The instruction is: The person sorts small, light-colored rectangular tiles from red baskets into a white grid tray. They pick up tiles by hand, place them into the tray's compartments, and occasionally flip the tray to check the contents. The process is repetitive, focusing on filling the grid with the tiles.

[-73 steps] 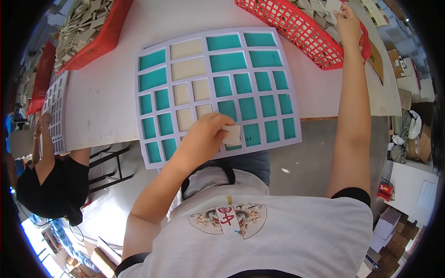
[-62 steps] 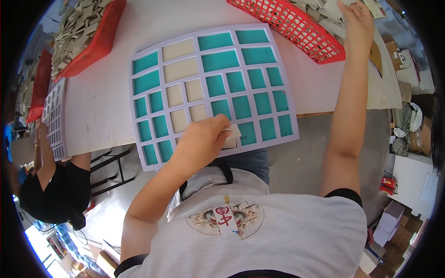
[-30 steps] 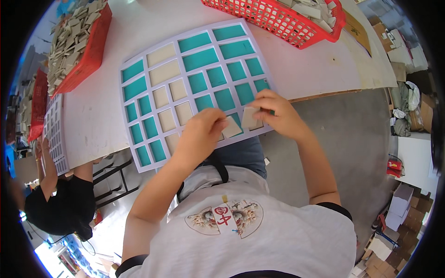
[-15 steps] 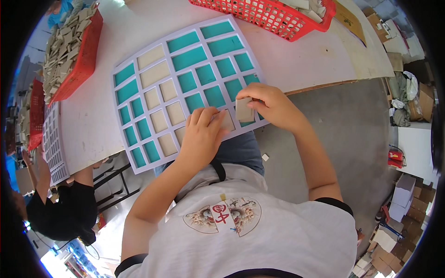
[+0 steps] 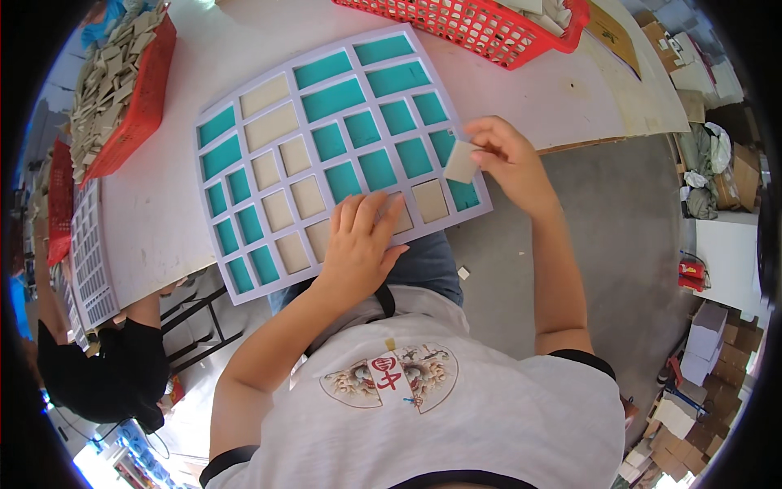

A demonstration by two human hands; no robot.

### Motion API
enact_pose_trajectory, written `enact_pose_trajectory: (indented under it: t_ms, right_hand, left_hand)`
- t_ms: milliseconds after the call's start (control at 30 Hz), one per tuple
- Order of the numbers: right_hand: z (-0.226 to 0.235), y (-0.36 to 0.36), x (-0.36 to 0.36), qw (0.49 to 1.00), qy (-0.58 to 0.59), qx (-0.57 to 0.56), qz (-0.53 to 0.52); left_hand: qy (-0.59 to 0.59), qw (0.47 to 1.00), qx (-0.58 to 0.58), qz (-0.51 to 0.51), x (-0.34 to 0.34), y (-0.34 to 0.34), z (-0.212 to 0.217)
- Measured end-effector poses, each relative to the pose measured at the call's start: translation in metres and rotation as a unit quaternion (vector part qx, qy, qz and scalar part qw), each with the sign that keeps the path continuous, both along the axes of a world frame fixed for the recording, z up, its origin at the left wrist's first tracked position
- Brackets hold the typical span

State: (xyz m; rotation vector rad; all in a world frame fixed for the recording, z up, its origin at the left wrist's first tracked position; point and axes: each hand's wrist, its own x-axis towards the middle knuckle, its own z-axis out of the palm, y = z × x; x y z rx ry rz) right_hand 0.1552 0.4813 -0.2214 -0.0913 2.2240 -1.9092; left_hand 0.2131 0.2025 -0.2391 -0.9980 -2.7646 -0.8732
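Observation:
A white-lilac grid panel (image 5: 293,129) lies on the table, its near edge over my lap. Some of its windows show a teal backing (image 5: 333,98); others hold beige cardboard pieces (image 5: 272,129). My left hand (image 5: 358,238) rests on the near edge, fingers stretched out over a compartment and partly hiding it. Just right of those fingers, a beige piece (image 5: 430,200) sits in its window. Between thumb and fingers, my right hand (image 5: 509,167) pinches a tilted beige cardboard piece (image 5: 462,161). That piece is above the teal window at the near right corner.
Red plastic baskets with beige pieces stand at the left (image 5: 140,122) and far right (image 5: 489,34) of the white table (image 5: 562,106). Another person in black (image 5: 102,371) sits at the left beside a similar panel (image 5: 91,253). Cardboard boxes (image 5: 717,391) are stacked along the right.
My right hand has moved right and slightly up, with a cardboard piece in its pinch. The window it covered now holds a beige piece. My left hand stays at the near edge.

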Motion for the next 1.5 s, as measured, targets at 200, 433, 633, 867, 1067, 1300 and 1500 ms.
enact_pose_trajectory:
  t_ms: [200, 433, 633, 867, 1067, 1300, 1500]
  right_hand:
    - [-0.004, 0.0, 0.008, 0.986, 0.063, 0.143, 0.056]
    - [-0.01, -0.01, 0.033, 0.913, 0.255, 0.311, 0.066]
    - [-0.008, -0.027, 0.079, 0.843, 0.278, 0.459, 0.043]
    - [-0.038, -0.047, 0.104, 0.92, 0.158, 0.327, -0.147]
    - [-0.027, -0.053, 0.111, 0.925, 0.111, 0.318, -0.174]
    - [-0.041, 0.002, 0.149, 0.857, 0.125, 0.337, -0.369]
    - [-0.193, 0.114, 0.305, 0.694, -0.132, 0.05, -0.706]
  left_hand:
    - [0.005, 0.997, -0.037, -0.073, -0.004, 0.023, 0.003]
    - [0.045, 0.993, -0.061, -0.088, -0.005, 0.03, -0.016]
    - [0.021, 0.995, -0.016, -0.095, -0.012, 0.027, -0.013]
    - [-0.053, 0.997, -0.046, -0.038, 0.018, -0.065, 0.003]
    - [0.015, 0.987, -0.053, -0.154, 0.0, -0.077, -0.002]
    - [-0.027, 0.981, -0.12, -0.152, -0.003, -0.06, 0.024]
    - [-0.105, 0.972, -0.106, -0.181, -0.063, 0.046, 0.097]
